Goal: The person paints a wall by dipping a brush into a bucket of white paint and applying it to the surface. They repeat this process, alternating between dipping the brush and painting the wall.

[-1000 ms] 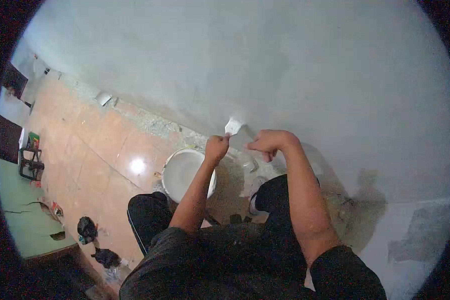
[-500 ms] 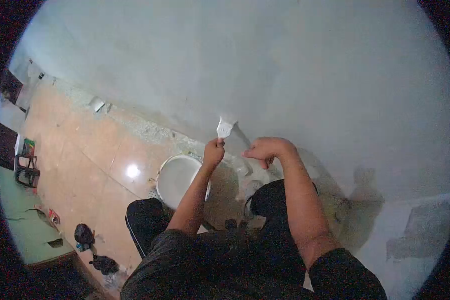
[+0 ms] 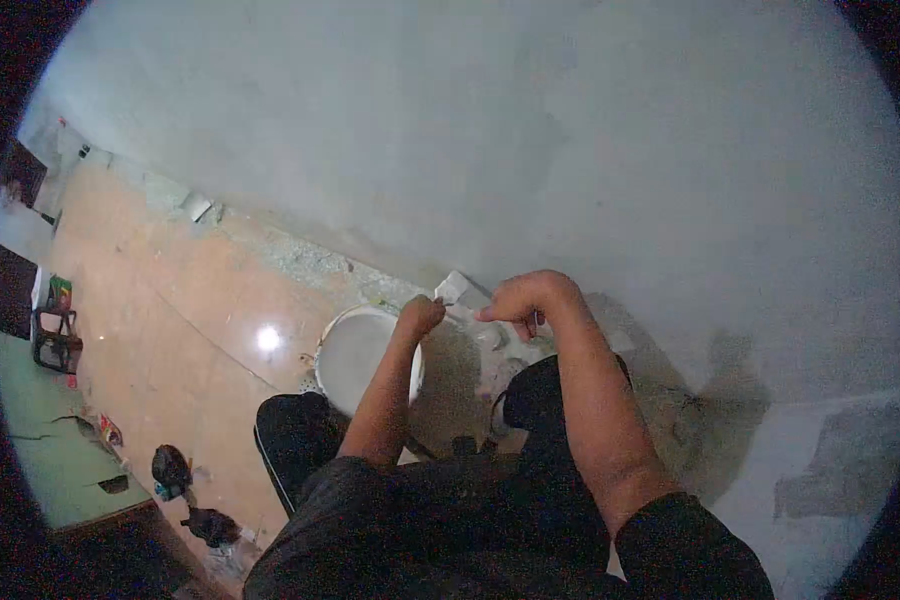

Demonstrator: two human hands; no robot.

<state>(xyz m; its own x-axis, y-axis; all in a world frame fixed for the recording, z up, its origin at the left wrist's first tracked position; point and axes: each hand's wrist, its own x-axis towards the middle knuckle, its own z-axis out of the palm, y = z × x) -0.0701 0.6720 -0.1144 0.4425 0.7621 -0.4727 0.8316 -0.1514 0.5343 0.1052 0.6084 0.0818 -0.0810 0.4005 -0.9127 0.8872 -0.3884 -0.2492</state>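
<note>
My left hand (image 3: 422, 316) is closed around a small scraper, whose white-coated blade (image 3: 456, 289) is low against the grey-white wall (image 3: 450, 130). Just to the right, my right hand (image 3: 530, 303) is bent at the wrist with its fingers curled down. A pale, flat edge extends from the scraper blade toward this hand; what the hand grips is hard to make out. Below and left of my left hand, a round white bucket (image 3: 355, 358) holds a smooth pale grey mix, partly hidden by my left forearm.
Pale residue (image 3: 305, 258) lines the floor along the wall base. A small metallic piece (image 3: 197, 207) lies there. On the tiled floor (image 3: 200, 300) at left are black bags (image 3: 170, 468) and a dark stool-like object (image 3: 55, 338). My knees flank the area below my hands.
My left hand and the scraper have moved down, bringing the blade closer to my right hand. My right hand has shifted slightly left. The dark slanted strip between the hands no longer shows.
</note>
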